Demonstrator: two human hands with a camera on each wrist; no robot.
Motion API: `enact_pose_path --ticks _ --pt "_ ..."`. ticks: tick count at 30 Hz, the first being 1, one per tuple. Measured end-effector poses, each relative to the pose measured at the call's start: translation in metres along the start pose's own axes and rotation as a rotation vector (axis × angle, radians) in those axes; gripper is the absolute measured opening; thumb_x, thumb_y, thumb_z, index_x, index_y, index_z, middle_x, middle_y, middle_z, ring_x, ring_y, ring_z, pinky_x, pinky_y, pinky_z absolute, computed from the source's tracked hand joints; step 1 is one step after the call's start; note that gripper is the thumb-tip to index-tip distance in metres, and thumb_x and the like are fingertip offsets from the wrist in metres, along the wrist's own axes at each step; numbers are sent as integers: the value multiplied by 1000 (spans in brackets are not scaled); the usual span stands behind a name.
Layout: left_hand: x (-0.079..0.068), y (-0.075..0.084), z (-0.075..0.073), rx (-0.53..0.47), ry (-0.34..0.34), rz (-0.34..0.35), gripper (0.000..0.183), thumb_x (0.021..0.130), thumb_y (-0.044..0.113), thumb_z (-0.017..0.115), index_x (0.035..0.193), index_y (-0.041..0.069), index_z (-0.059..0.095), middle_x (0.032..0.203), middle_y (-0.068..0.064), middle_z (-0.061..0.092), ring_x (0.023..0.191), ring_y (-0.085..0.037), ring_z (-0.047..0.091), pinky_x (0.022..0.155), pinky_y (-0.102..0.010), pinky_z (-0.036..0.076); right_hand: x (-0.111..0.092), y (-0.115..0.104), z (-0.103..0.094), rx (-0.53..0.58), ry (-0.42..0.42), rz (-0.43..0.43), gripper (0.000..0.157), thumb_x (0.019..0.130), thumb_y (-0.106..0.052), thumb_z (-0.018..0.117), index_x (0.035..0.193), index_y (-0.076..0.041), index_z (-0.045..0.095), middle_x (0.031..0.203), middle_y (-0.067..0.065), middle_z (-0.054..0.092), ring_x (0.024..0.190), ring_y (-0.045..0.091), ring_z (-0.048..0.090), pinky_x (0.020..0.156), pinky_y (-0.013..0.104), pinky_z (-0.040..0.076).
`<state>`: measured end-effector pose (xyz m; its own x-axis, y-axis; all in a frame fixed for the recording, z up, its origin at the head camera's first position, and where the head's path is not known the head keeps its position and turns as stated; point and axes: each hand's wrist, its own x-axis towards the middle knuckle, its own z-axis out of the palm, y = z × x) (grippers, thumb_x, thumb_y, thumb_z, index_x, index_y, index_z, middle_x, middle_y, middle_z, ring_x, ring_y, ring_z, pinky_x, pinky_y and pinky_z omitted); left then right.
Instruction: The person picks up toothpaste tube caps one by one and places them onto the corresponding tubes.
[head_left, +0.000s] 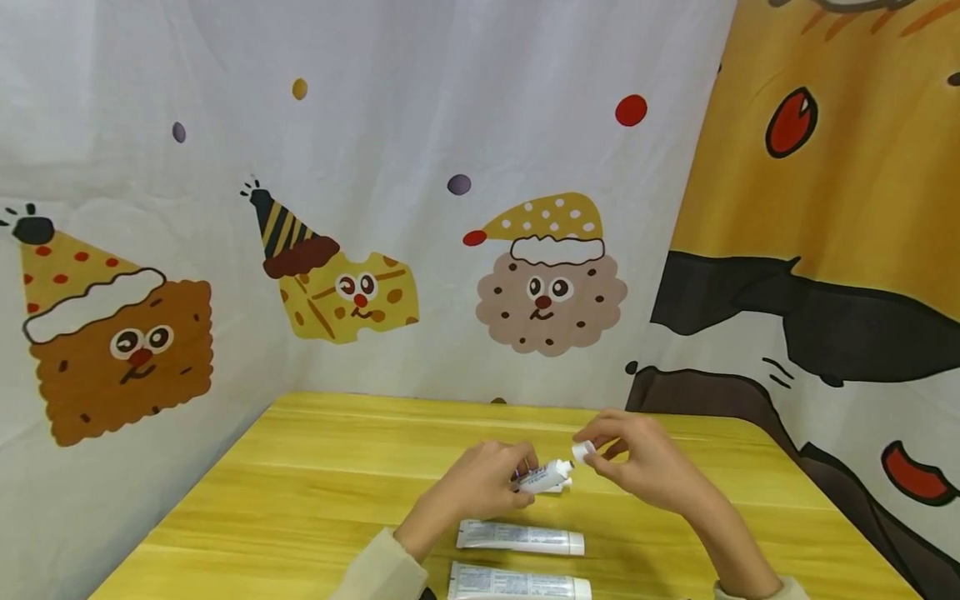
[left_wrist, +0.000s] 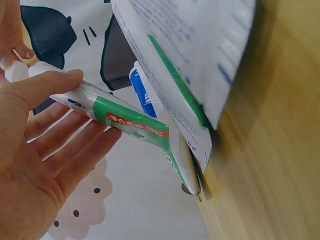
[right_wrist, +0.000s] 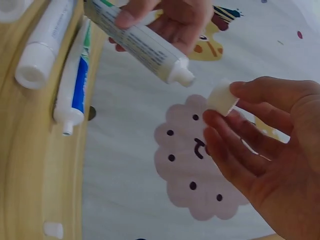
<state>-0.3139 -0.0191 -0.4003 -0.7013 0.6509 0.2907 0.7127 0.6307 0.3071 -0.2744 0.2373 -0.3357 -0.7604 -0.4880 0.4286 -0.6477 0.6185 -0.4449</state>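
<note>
1. Nearest me, two capped tubes (head_left: 517,581) lie side by side on the desk (head_left: 300,500).
2. Left hand (head_left: 487,479): fingers and thumb grip an uncapped tube (head_left: 542,479) over the desk.
3. Right hand (head_left: 645,458): fingers narrowed to a pinch on a white cap (head_left: 582,452), just off its nozzle (right_wrist: 185,78).
4. Beyond, another opened tube (right_wrist: 72,95) and a loose cap (right_wrist: 53,230) rest.

Left fingers (left_wrist: 88,156) grip a green-banded tube (left_wrist: 127,119) near a white tube (left_wrist: 187,50) lying on a wooden table (left_wrist: 272,150).

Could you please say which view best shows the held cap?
The right wrist view: the cap shows large, pinched by the right hand, off the tube. The head view shows it small; the left wrist view, near the edge.
</note>
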Motion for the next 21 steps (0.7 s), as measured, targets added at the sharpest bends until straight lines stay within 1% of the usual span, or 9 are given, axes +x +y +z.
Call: enact_pose_path --ticks 4,7,10,12,16,21 --pt "0 1 2 1 4 3 29 86 26 83 109 20 67 91 10 73 68 3 54 61 -16 46 0 1 7 -9 20 -30 16 91 -10 77 106 -16 77 107 -1 73 85 5 68 69 24 58" --pt "1 2 3 -9 4 10 37 86 24 82 119 17 66 93 7 75 68 3 56 61 -16 46 0 2 10 -10 20 -53 17 90 -7 78 104 -15 77 105 -2 73 84 4 67 69 25 59" --pt "3 4 4 -18 5 19 45 87 23 81 129 14 65 97 4 76 70 3 57 62 -17 47 -2 4 11 -18 18 -54 19 88 -3 78 103 -15 77 103 -3 72 84 3 66 69 27 59" --pt "3 4 4 -6 13 31 44 88 22 81 129 14 68 99 4 77 71 2 57 63 -17 47 -3 5 11 -27 15 -46 21 88 -2 77 104 -16 77 104 -4 72 85 3 66 69 28 59" --pt "3 3 5 13 37 46 34 88 21 80 121 16 74 104 4 77 73 1 57 63 -17 46 -1 7 15 -50 17 -30 22 88 -3 77 105 -18 77 105 -6 72 86 3 66 70 28 60" --pt "2 2 6 13 51 51 31 89 21 81 118 17 74 106 4 77 76 0 61 64 -17 48 2 8 17 -60 28 -50 25 85 -3 80 104 -19 76 105 -6 73 86 5 67 70 28 59"
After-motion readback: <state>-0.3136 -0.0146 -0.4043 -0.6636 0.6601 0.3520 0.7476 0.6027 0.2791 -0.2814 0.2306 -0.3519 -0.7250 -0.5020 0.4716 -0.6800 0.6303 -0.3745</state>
